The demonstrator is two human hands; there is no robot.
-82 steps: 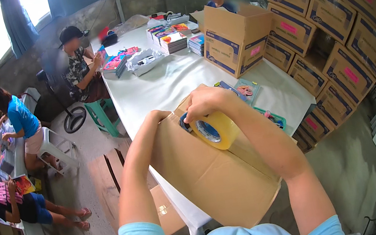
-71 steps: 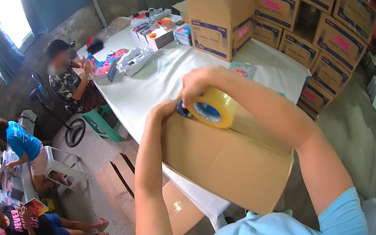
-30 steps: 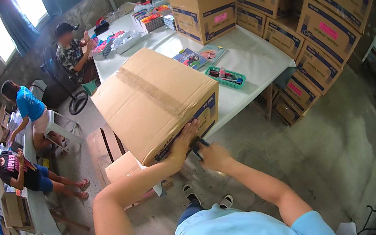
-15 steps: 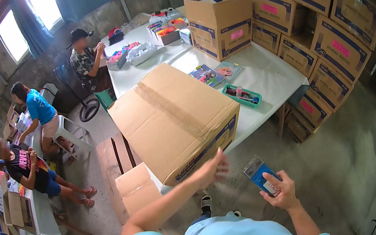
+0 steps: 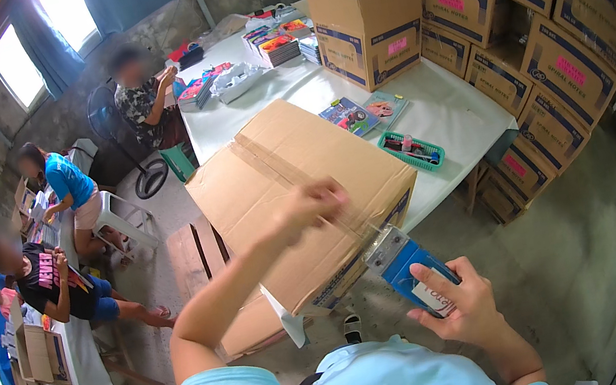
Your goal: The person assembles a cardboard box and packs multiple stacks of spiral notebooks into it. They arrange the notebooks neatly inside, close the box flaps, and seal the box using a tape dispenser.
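Observation:
A large closed cardboard carton (image 5: 278,205) sits at the near corner of the white table, with a strip of clear tape along its top seam. My left hand (image 5: 318,203) is over the carton's top near that seam; motion smears its fingers, and whether it grips anything cannot be made out. In my right hand (image 5: 458,302) is a blue tape dispenser (image 5: 407,261), its fingers and thumb wrapped round it. The dispenser's clear toothed end is beside the carton's near edge, and a thin clear strip seems to run from it onto the carton.
On the white table (image 5: 465,115) lie a green basket (image 5: 432,161) of small items, two notebooks (image 5: 351,118) and an open carton (image 5: 372,37). Stacked cartons (image 5: 562,63) fill the right side. A wooden pallet (image 5: 187,252) lies left. Several people work nearby.
My left hand has moved up and over the carton's top from its near side. The tape dispenser in my right hand has come up close to the carton's near edge.

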